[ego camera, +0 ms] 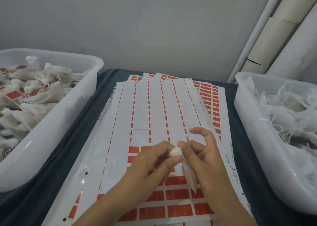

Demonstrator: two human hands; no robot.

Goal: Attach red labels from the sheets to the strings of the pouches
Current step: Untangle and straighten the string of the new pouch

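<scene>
Grey wall fills the background, with pale pipes (267, 42) slanting up at two o'clock. Below it a worktop under a dark blue cloth (51, 165) carries a fanned stack of label sheets (154, 109), running from twelve o'clock down to six. On the top sheet most upper rows are peeled bare, leaving only red dashes, while red labels (178, 194) fill the rows nearest the person.

At nine o'clock stands a translucent white tub (51, 131) piled with pouches that already carry red tags (13, 94). At three o'clock a matching tub (253, 140) holds untagged pouches in a tangle of white string (281, 103).

Over the sheet's lower middle, both hands meet on one pouch (188, 174). The left hand (151, 164) pinches its white gathered top (175, 152) between thumb and fingertips. The right hand (204, 155) curls round the pouch body, which hangs down just above the labels, with the index finger lifted free. Whether the pouch touches the sheet cannot be told.
</scene>
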